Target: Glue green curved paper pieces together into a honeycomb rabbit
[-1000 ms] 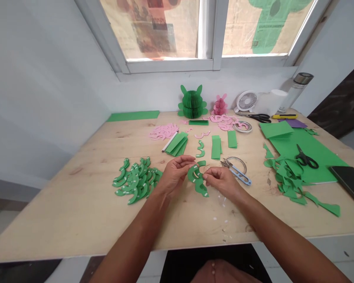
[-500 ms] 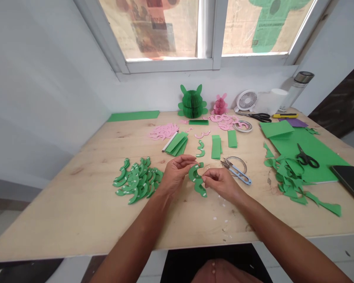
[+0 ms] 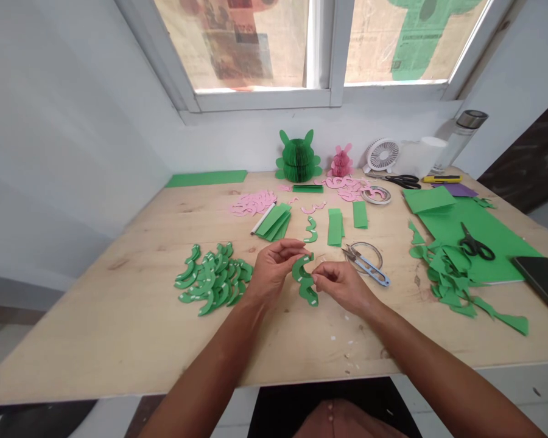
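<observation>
Green paper, cut into a wavy piece (image 3: 307,291) with small white patches along its curves, is held up between our hands above the near middle of the wooden table (image 3: 141,328). Our left hand (image 3: 276,264) grips its far end between thumb and fingers; our right hand (image 3: 342,283) has thumb and forefinger drawn together on its right edge. More than one layer seems to be held, though we cannot count them. We judge the step in hand to be lining up and pressing these layers; the next move would call for matching the edges before we squeeze, since thin paper bends easily and the white patches look sticky.

Just left of our left hand lies a heap of similar green pieces (image 3: 214,277), close enough for our wrist to brush. On the right, blue-handled snips (image 3: 368,267) lie across a ring-shaped roll (image 3: 380,255), their blades near our right knuckles, so a swing that way would meet them. A single wavy cutout (image 3: 311,231) lies just beyond our fingers, with folded green slips (image 3: 274,222) and a white pen (image 3: 263,219) to its left.

Farther off are pink cutouts (image 3: 256,202) and a green pleated figure (image 3: 298,161) by the wall. At the right, green scraps (image 3: 442,274) spread beside black scissors (image 3: 475,243), with a phone (image 3: 541,277) at the table's edge.
</observation>
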The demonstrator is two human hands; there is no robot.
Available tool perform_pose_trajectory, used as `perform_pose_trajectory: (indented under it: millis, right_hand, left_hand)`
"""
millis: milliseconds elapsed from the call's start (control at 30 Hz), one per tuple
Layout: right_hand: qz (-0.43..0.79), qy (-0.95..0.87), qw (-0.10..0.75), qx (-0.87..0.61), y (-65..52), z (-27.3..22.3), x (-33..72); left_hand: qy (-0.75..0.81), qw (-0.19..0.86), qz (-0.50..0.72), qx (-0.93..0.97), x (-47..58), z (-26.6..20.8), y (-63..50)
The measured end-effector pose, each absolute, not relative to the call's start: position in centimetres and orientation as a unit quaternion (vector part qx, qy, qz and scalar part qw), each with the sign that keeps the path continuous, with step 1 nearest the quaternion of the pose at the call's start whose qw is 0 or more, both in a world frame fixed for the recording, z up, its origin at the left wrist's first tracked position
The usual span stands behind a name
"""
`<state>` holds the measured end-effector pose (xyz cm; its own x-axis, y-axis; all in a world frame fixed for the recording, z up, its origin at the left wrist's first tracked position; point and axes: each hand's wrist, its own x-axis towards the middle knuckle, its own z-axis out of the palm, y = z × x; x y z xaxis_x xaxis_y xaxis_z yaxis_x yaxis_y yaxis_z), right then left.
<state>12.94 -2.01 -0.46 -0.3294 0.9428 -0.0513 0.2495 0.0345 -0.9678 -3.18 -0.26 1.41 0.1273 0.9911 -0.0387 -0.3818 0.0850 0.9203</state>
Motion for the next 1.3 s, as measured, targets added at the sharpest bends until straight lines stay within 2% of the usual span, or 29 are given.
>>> perform_pose_trajectory:
  millis: [1300]
  right_hand:
    - [0.515, -0.635, 0.351, -0.456, -2.47, -0.04, 12.87]
  left_hand:
    - [0.384, 0.607, 0.570, 0.400, -2.55, 1.01, -0.31]
